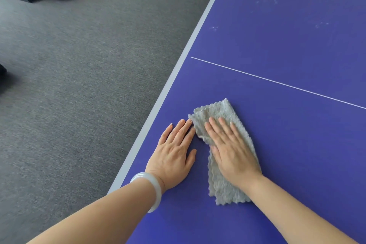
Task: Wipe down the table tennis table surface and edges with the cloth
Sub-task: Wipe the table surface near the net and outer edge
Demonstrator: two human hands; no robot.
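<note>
Pressing hand: right hand (231, 150) flat on the grey cloth (223, 184), fingers (214, 127) straight, close together.
Cloth: folded strip near the counter (277, 35) left edge — far end past the fingertips.
Left hand (174, 152): flat beside cloth, fingers together.
Room: blue surface stretches beyond the white line (277, 83).

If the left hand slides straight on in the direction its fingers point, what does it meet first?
Most likely the grey cloth. The left hand lies flat on the table, fingers pointing forward and slightly right, and the cloth's left edge sits just ahead of the fingertips, perhaps touching them.
</note>
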